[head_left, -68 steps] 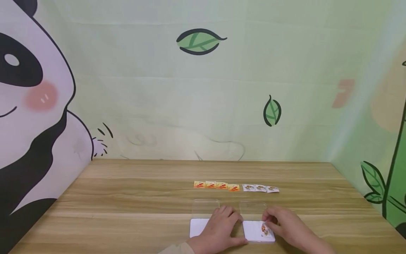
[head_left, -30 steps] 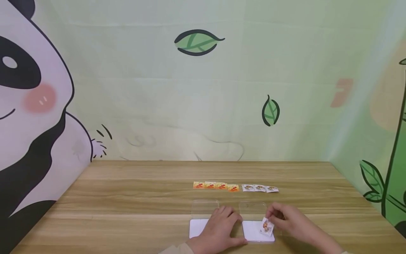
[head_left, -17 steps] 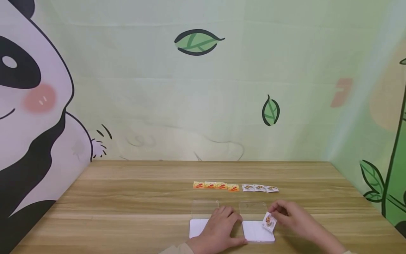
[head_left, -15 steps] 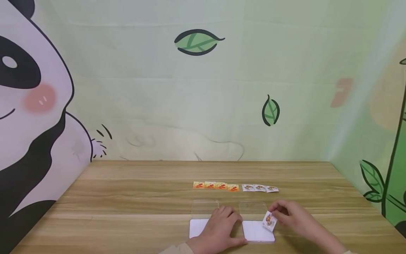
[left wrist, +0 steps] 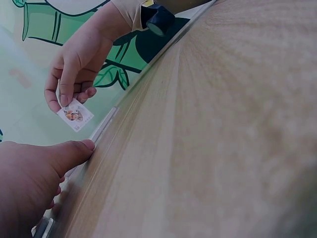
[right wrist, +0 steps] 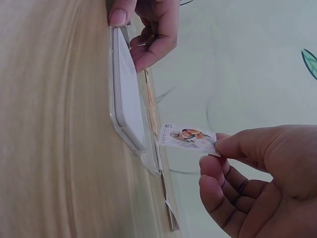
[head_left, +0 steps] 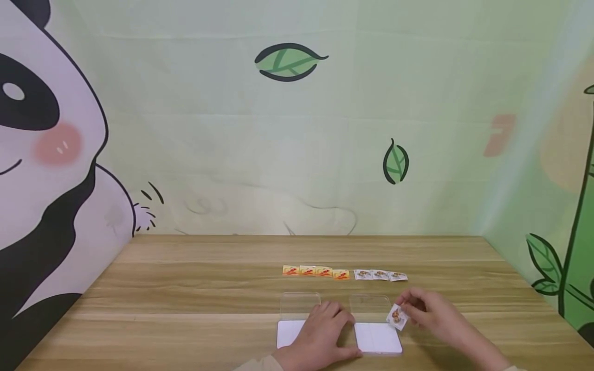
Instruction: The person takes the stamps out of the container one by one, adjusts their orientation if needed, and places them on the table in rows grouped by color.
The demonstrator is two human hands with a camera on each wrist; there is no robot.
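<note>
A small white postage stamp (head_left: 397, 317) with a colourful bird picture is pinched between the thumb and fingertip of my right hand (head_left: 433, 314). In the right wrist view the stamp (right wrist: 188, 137) shows perforated edges and "1.20". It hangs just over the back right corner of a flat clear plastic case (head_left: 377, 337) with a white inside. My left hand (head_left: 320, 335) holds this case at its left end, thumb at the front corner and a finger at the back corner. That same hand partly covers a second white-filled case (head_left: 290, 332). Both cases have their clear lids (head_left: 369, 307) folded back.
Behind the cases lies a row of several yellow-and-red stamps (head_left: 316, 271). To its right are three white stamps (head_left: 379, 274) with pictures like the held one. The wooden table (head_left: 185, 299) meets a printed cloth backdrop (head_left: 209, 129) at the back.
My right hand has lifted the stamp from the white surface of the right case and moved it back and slightly right. My left hand stays put.
</note>
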